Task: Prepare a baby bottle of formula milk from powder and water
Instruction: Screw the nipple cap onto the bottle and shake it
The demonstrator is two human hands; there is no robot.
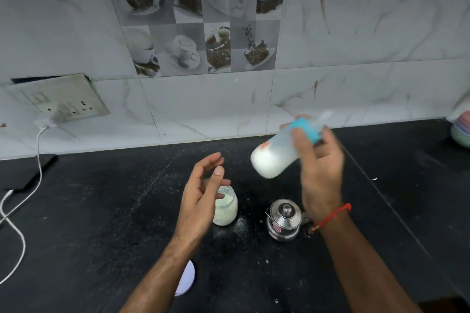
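The jar (226,207) stands on the counter (101,211) — left of the kettle (284,220). A lid (187,278) lies nearer, before the jar.

Light was dim and even, greyish, with soft shadows on the black bench (101,211). The right hand (321,173) and baby bottle (277,152) smeared with motion blur. Wide-angle distortion bowed the wall tiles (356,33) toward the edges.

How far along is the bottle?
Done: the bottle holds white milk and its blue collar is on. In hand: the right hand holds it tilted and blurred, probably shaking; the left hand is empty. Left: the powder jar stands open, its lid on the counter beside the kettle.
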